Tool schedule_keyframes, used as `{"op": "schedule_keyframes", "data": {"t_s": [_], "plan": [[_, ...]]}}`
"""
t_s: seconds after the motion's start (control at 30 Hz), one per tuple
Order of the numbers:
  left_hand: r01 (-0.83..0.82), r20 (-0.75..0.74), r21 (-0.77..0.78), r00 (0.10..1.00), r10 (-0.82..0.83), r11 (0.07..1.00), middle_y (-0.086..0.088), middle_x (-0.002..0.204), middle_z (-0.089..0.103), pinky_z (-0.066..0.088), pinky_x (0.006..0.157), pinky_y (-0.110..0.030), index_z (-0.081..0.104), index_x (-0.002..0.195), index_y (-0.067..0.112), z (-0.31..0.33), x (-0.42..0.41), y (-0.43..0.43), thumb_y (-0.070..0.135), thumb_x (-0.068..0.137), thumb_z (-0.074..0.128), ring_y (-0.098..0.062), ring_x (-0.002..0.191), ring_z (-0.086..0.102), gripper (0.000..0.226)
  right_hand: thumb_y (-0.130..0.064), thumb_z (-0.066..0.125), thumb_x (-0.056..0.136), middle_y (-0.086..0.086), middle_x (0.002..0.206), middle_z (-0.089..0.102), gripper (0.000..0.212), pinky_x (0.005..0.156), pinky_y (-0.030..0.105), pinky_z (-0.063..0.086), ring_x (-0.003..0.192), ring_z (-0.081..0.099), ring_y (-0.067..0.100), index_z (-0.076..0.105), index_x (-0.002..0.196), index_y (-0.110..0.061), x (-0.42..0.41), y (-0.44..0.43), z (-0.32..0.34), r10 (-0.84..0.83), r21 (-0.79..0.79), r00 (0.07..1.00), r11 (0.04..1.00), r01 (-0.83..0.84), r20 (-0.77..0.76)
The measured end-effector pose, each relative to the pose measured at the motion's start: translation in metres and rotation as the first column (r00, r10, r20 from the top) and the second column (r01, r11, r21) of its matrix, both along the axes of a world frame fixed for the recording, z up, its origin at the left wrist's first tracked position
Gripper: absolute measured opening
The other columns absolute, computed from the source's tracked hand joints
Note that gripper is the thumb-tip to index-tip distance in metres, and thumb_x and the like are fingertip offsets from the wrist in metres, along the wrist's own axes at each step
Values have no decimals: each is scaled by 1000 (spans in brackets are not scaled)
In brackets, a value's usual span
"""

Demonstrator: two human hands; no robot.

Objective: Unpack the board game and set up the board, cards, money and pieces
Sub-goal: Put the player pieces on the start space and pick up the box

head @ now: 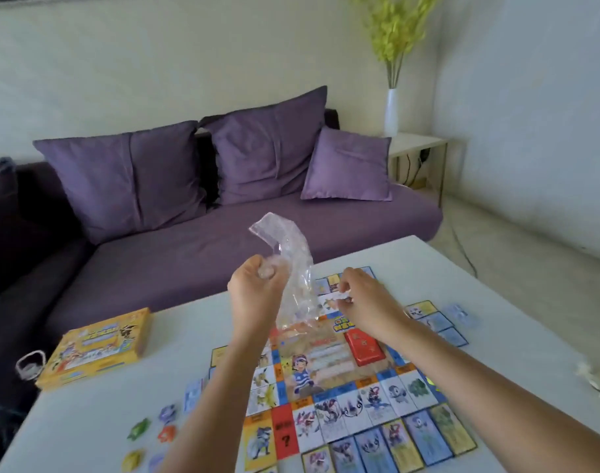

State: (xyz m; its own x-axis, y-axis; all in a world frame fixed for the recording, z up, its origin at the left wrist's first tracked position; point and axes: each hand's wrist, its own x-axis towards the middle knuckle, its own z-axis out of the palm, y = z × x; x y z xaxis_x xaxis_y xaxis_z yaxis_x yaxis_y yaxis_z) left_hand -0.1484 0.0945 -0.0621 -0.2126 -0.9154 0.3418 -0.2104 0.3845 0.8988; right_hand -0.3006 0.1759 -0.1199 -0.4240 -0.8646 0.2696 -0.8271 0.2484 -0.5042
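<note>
Colourful square game board (325, 370) lies unfolded, blue paper cards (424, 435) alongside. Left hand (254, 295) grips clear plastic bag (291, 254), right hand (366, 302) pinches it; small coloured pieces (167, 433) beside the board remain unplaced.

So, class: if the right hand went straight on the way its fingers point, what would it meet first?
Probably the crumpled clear plastic bag gripped by the left hand, though depth is unclear.

box (97, 348) left of board (329, 367), both on table (479, 302)
</note>
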Motion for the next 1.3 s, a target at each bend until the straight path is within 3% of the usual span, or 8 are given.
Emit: {"op": "schedule_keyframes", "data": {"t_s": [0.27, 0.57, 0.73, 0.8, 0.9, 1.03, 1.17, 1.3], "plan": [[215, 221, -108, 957, -188, 971, 4, 60, 25, 19, 43, -23, 26, 64, 16, -12, -101, 48, -4, 83, 45, -13, 56, 16, 34, -22, 58, 91, 8, 121, 51, 31, 88, 31, 43, 107, 55, 26, 52, 120, -14, -138, 111, -33, -303, 236, 953, 925, 298, -17], [501, 353, -171, 835, -422, 848, 3, 52, 36, 23, 43, -26, 34, 72, 16, -26, -177, 122, 16, 91, 52, -11, 44, 30, 26, -7, 37, 96, 16, 140, 35, 43, 104, 35, 36, 128, 41, 30, 34, 139, -4, -181, 207, -64, -364, 751, 857, 430, 501, -364], [503, 417, -218, 823, -386, 836, 4, 72, 44, 33, 52, -12, 42, 85, 11, -32, -174, 124, 34, 82, 70, -13, 65, 42, 37, -4, 37, 99, 19, 100, 58, 27, 99, 35, 41, 123, 52, 31, 59, 113, 5, -175, 206, -64, -283, 862, 935, 396, 317, -214], [529, 456, -209, 797, -397, 822, 2, 87, 48, 36, 58, -8, 42, 92, 15, -31, -167, 123, 34, 77, 75, -13, 75, 46, 41, -7, 42, 98, 17, 108, 60, 28, 93, 30, 44, 116, 56, 26, 58, 120, -1, -173, 200, -58, -414, 768, 905, 546, 335, -100], [566, 506, -266, 771, -386, 781, 6, 101, 48, 42, 81, -19, 50, 107, 18, -27, -146, 115, 27, 75, 76, -11, 91, 48, 42, -1, 58, 87, 7, 97, 65, 17, 63, 14, 42, 81, 58, 11, 63, 97, -14, -163, 189, -26, -517, 151, 794, 855, 496, 318], [594, 462, -212, 760, -456, 776, 13, 107, 55, 36, 83, -1, 58, 113, 22, -11, -103, 105, 14, 81, 72, 4, 91, 49, 36, 0, 68, 82, -7, 85, 68, 28, 74, 16, 50, 73, 62, 1, 67, 87, -27, -109, 166, 31, -41, -479, 847, 810, 339, 530], [568, 186, -129, 819, -542, 813, 10, 98, 65, 46, 84, -15, 60, 98, 27, 4, -53, 102, 12, 80, 74, 0, 91, 59, 27, -5, 67, 86, -10, 93, 69, 20, 77, 13, 49, 87, 65, 4, 69, 100, -19, -31, 132, 52, 165, -617, 886, 771, 159, 434], [515, -407, 153, 810, -422, 843, -11, 120, 63, 54, 86, -36, 50, 129, 16, 11, -2, 97, 19, 76, 77, -23, 102, 65, 59, -30, 58, 92, -5, 121, 63, 39, 92, 14, 46, 110, 58, -3, 59, 127, -13, 42, 98, 61, 321, -632, 855, 775, 10, 407]]}}
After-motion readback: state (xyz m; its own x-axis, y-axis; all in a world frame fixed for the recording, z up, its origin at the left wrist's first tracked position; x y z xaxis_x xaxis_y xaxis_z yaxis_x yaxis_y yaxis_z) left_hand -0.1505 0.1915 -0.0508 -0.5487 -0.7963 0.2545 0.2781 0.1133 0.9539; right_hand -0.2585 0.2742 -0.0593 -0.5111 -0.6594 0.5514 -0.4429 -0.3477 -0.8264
